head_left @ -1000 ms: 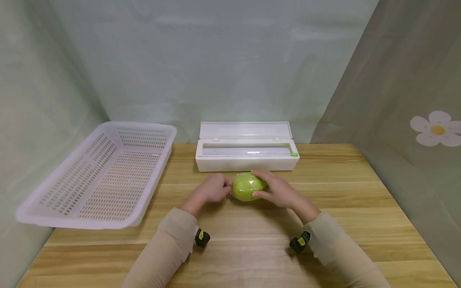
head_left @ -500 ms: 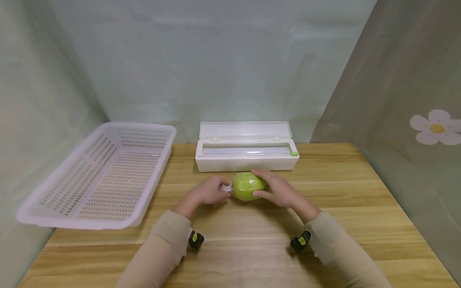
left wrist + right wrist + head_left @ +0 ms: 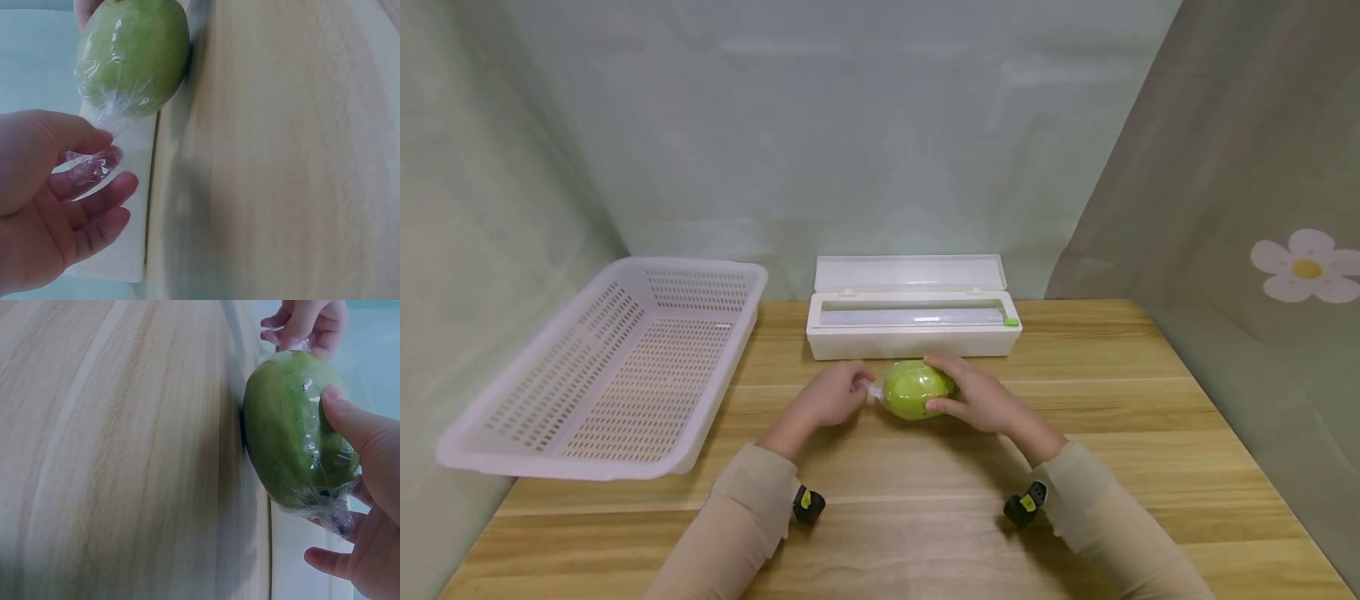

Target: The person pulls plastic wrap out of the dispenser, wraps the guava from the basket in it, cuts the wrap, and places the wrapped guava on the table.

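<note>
A green papaya (image 3: 912, 392) wrapped in clear cling film lies on its side in front of the white box. My right hand (image 3: 976, 395) grips its right end, thumb on the near side and fingers over the far side. Between thumb and forefinger, my left hand (image 3: 837, 395) pinches the twisted tail of cling film (image 3: 95, 169) at the left end. In the left wrist view its other fingers are loosely bent. Crumpled film (image 3: 334, 512) gathers at the opposite end, beside the right fingers.
Behind the papaya stands a white cling film box (image 3: 913, 343) with its lid up, a film roll inside and a green slider at right. A white perforated plastic basket (image 3: 681, 454) stands at left on the wooden table (image 3: 917, 533).
My left hand has drawn slightly left from the papaya, and the film tail now shows twisted into a narrow neck. The right hand has stayed in place on the papaya.
</note>
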Tool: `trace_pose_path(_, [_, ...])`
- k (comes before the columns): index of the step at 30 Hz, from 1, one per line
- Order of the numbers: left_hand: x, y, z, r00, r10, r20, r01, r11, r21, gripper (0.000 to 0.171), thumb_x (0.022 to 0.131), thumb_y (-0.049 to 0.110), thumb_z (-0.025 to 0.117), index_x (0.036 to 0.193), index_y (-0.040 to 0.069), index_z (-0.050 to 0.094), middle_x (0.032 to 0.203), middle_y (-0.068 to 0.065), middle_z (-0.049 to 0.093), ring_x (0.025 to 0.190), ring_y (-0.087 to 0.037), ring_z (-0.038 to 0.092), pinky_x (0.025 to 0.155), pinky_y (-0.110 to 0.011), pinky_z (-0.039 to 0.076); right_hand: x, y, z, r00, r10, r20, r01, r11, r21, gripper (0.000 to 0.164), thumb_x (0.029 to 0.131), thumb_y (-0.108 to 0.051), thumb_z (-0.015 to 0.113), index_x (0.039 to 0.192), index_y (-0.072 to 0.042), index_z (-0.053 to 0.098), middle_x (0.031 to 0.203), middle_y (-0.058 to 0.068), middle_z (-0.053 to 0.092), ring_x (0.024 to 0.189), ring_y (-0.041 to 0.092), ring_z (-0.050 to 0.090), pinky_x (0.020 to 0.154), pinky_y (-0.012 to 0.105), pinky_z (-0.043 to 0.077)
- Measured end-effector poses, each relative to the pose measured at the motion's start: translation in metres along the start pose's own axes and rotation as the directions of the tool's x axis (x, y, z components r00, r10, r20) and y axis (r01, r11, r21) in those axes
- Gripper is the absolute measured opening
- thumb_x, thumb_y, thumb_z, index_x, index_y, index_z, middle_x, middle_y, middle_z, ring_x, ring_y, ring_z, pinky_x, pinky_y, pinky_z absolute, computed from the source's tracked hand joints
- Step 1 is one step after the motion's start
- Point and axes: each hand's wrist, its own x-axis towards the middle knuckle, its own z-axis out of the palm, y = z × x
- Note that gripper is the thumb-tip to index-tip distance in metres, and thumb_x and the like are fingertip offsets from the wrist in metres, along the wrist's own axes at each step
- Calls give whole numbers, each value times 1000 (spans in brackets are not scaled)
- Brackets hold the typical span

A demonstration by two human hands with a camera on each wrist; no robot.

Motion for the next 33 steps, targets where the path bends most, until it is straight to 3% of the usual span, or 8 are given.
trace_pose_path(5, [2, 1, 6, 993, 4, -116, -10, 999, -47, 25, 84, 5, 58, 107, 2, 65, 102, -11, 66, 95, -23, 59, 87, -39, 50, 0, -1, 0, 1000, -17, -7, 17, 1000, -4, 69, 84, -38, 68, 140, -9, 42, 140, 14, 48, 128, 31, 47, 106, 48, 39])
trace_pose_path(9, [3, 4, 13, 970, -54, -237, 39, 997, -65, 33, 82, 9, 63, 113, 1, 61, 111, -15, 61, 103, -29, 59, 93, -42, 48, 0, -2, 1, 1000, -16, -5, 16, 1000, -1, 69, 84, -39, 68, 140, -9, 42, 140, 14, 48, 128, 31, 47, 105, 48, 39])
trace_pose_path(14, [-1, 13, 20, 918, -161, -361, 141, 987, -83, 19, 78, 14, 66, 94, 4, 60, 89, -8, 59, 78, -22, 56, 69, -34, 49, 0, -1, 1, 1000, -10, -8, 10, 1000, 4, 69, 84, -39, 68, 141, -10, 41, 140, 14, 48, 126, 31, 48, 104, 48, 40])
trace_pose_path(17, [-2, 16, 23, 900, -185, -395, 155, 982, -107, 11, 78, 12, 66, 84, 5, 61, 77, -5, 59, 69, -20, 54, 61, -30, 46, 0, -2, 1, 1000, -13, -10, 13, 1000, 0, 69, 84, -39, 68, 140, -9, 42, 139, 14, 48, 126, 31, 49, 104, 48, 40])
trace_pose_path(23, [-2, 18, 28, 915, -76, -395, 28, 992, -126, 17, 83, 4, 62, 96, -1, 72, 82, -10, 71, 75, -19, 63, 69, -32, 54, 1, -2, 0, 1000, -17, -6, 17, 1000, 7, 69, 84, -38, 68, 140, -9, 42, 139, 15, 48, 126, 31, 48, 105, 48, 40])
trace_pose_path(28, [0, 18, 29, 929, 4, -370, -44, 994, -98, 19, 84, 0, 59, 96, 2, 74, 74, -10, 68, 62, -15, 55, 54, -25, 47, 1, -3, 0, 1000, -24, -12, 24, 1000, 11, 68, 85, -38, 68, 140, -8, 42, 139, 16, 48, 126, 32, 48, 105, 49, 39])
trace_pose_path(30, [1, 16, 30, 941, 8, -337, -51, 992, -119, 22, 84, 0, 57, 99, 2, 73, 77, -10, 67, 60, -13, 51, 51, -23, 42, 1, -3, -1, 1000, -26, -13, 26, 1000, 8, 68, 85, -38, 67, 140, -8, 42, 139, 16, 48, 126, 32, 48, 104, 49, 39])
trace_pose_path(33, [3, 14, 29, 965, -61, -255, -1, 972, -235, 26, 88, 5, 54, 108, 1, 70, 89, -12, 69, 60, -11, 49, 51, -21, 40, 1, -3, 0, 1000, -23, -8, 24, 1000, 9, 68, 85, -38, 67, 140, -7, 42, 139, 15, 48, 126, 31, 48, 104, 48, 40])
